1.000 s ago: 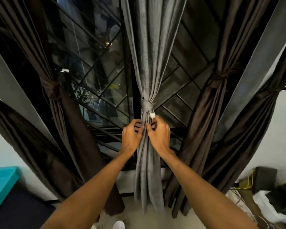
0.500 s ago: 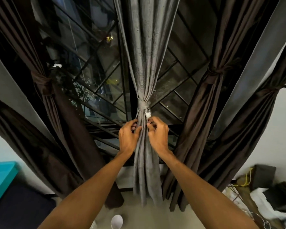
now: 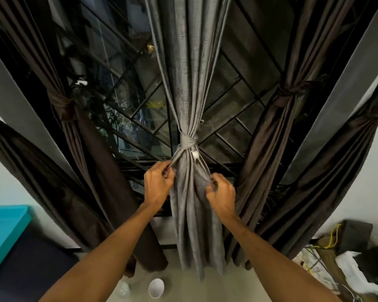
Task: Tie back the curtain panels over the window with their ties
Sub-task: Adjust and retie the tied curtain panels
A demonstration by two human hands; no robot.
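Floor under the window
The floor (image 3: 183,288) bore a white cup (image 3: 156,287) at bottom centre and a heap of clutter (image 3: 356,264) at lower right.

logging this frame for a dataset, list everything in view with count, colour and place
grey curtain: 1, grey, centre, bunched by its tie
tie: 1, grey, knotted round the grey curtain
tag: 1, white, just under the tie
brown curtains: 4, dark brown, two each side of the grey curtain
grille: 1, black, on the window behind
cup: 1, white, floor, bottom centre
slab: 1, teal, bottom left
clutter: count unclear, black and white, bottom right
cord: 1, yellow, in the clutter
left hand: 1, pinches the grey curtain's left edge below the tie
right hand: 1, grips its right edge
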